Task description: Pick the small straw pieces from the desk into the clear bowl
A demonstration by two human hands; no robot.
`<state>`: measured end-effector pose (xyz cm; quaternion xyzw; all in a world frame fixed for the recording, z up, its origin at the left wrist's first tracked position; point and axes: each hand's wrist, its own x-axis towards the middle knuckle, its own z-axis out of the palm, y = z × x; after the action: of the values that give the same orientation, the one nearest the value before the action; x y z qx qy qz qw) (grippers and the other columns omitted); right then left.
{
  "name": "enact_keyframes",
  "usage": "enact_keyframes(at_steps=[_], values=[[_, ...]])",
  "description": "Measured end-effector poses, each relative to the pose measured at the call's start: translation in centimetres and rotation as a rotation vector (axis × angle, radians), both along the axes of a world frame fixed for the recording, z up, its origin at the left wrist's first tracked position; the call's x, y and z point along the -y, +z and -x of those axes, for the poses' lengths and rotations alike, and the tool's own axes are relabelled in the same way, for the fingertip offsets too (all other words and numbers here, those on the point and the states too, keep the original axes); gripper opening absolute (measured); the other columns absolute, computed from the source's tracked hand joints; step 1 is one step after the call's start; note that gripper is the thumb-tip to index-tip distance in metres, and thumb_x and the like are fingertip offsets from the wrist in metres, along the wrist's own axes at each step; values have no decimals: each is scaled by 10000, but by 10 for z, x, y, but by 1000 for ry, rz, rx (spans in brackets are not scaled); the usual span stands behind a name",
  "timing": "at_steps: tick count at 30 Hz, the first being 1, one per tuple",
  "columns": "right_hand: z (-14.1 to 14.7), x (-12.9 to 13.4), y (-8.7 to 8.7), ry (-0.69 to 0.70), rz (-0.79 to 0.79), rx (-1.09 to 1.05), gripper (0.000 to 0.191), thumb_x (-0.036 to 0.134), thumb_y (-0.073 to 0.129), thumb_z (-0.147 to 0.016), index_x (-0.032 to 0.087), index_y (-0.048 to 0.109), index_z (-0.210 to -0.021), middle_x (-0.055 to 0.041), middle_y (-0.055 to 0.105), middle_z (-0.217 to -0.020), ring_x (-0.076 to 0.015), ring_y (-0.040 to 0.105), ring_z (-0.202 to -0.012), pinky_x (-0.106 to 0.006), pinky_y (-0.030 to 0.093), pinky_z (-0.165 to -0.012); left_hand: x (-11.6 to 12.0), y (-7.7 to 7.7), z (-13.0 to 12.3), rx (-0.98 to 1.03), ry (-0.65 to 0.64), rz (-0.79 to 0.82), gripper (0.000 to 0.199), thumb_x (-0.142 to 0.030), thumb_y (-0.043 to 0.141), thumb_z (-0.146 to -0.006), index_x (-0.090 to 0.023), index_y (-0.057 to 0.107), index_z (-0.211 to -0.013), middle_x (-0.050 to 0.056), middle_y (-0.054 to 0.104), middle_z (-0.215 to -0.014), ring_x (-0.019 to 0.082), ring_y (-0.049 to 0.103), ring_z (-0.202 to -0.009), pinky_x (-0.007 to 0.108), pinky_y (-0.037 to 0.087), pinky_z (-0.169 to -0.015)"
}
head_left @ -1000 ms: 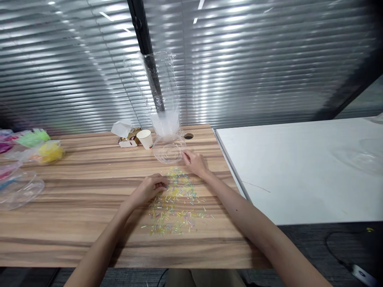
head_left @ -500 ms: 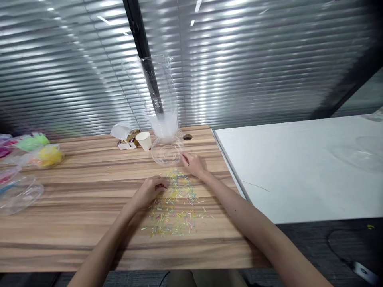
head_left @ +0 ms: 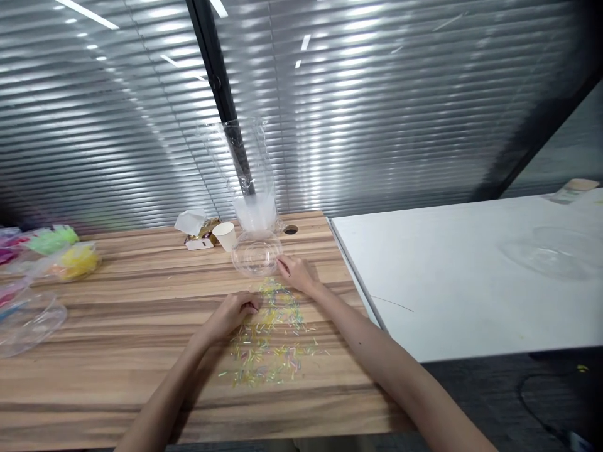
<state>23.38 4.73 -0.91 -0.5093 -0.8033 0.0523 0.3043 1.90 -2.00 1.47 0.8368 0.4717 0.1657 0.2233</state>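
Many short, thin plastic tube pieces (head_left: pixel 271 320), yellow, green, blue and pink, lie scattered over the wooden table in front of me. At the left side of the scatter my left hand (head_left: pixel 237 309) rests low with its fingers curled together; what they hold, if anything, is hidden. A clear round plastic dish (head_left: pixel 257 256) stands just beyond the pieces. My right hand (head_left: pixel 298 274) is at the dish's right rim, fingers closed in a pinch. Whether it grips the rim or some tiny piece I cannot make out.
Behind the dish stands an open clear bag (head_left: pixel 257 210) with white contents. Left of it are a paper cup (head_left: pixel 225 236) and a tissue pack (head_left: pixel 200 232). Colourful bags (head_left: pixel 78 260) and another clear dish (head_left: pixel 35 323) lie far left. A white table (head_left: pixel 452 282) adjoins on the right.
The camera view has tilted slightly, so everything sits a little lower in the picture. Both hands keep nearly the same places, with their fingers still curled.
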Motion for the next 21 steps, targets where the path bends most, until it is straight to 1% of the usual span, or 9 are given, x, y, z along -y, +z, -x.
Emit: enact_keyframes(at_steps=[6, 12, 16, 19, 21], values=[[-2, 5, 5, -16, -10, 6, 227, 248, 451, -957, 228, 661, -1041, -22, 720, -876, -157, 667, -769, -198, 398, -618, 1, -1, 1, 10, 12, -9, 119, -149, 492, -744, -172, 602, -706, 21, 654, -696, 162, 581, -657, 246, 418, -629], [-2, 2, 1, -16, -28, 13, 244, 238, 430, -963, 213, 657, -1050, -33, 720, -865, -158, 670, -760, -198, 393, -612, 0, 3, 3, 69, 35, -42, 109, -193, 496, -756, -174, 586, -697, 22, 654, -694, 157, 575, -657, 251, 435, -639], [2, 0, 0, 28, -64, 23, 225, 220, 448, -950, 195, 664, -1011, -42, 716, -827, -167, 667, -735, -205, 388, -612, -5, 12, 14, 124, 82, -95, 138, -261, 507, -781, -165, 574, -708, 25, 640, -678, 153, 565, -635, 249, 435, -618], [7, 5, 2, 74, -112, 15, 219, 217, 449, -951, 190, 662, -994, -40, 710, -803, -160, 659, -699, -205, 376, -605, -6, 22, 23, 166, 106, -137, 178, -317, 497, -817, -172, 574, -747, 35, 646, -734, 162, 586, -697, 255, 455, -653], [11, 9, 4, 116, -151, 8, 215, 227, 451, -955, 190, 660, -989, -41, 708, -816, -156, 655, -710, -207, 380, -627, -5, 28, 28, 195, 141, -200, 185, -332, 493, -837, -180, 568, -762, 35, 645, -760, 161, 593, -720, 251, 462, -665]])
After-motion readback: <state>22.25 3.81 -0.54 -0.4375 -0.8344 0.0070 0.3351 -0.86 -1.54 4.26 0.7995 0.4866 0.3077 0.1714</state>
